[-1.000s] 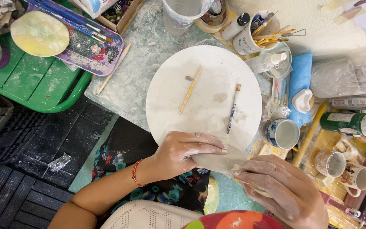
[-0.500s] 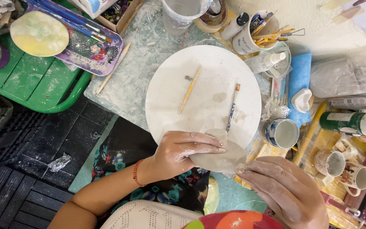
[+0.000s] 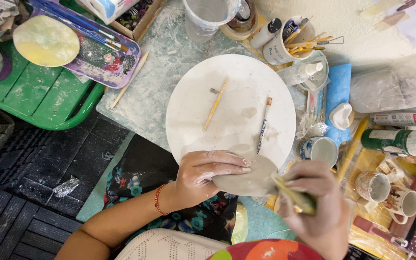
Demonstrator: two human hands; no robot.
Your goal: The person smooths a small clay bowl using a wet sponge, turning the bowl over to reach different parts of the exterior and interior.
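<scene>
Flat round grey clay slab (image 3: 249,175) was smooth and pale, overhanging the near edge of the round white board (image 3: 193,101). Its left part sat hidden under the left hand (image 3: 203,173), fingers clamped flat across it. Blurred right hand (image 3: 316,202) gripped a yellowish sponge (image 3: 292,195) at the slab's right edge.

1. Beyond the left hand (image 3: 203,175), the white round board (image 3: 203,91) lies mostly bare; only a wooden stick (image 3: 216,104) and a brush (image 3: 264,124) cross it.
2. Right of the right hand (image 3: 316,212), cups (image 3: 379,185) and a green can (image 3: 396,140) crowd the counter (image 3: 145,101).
3. Left of the left hand, dark floor mat (image 3: 73,159) lies open.
</scene>
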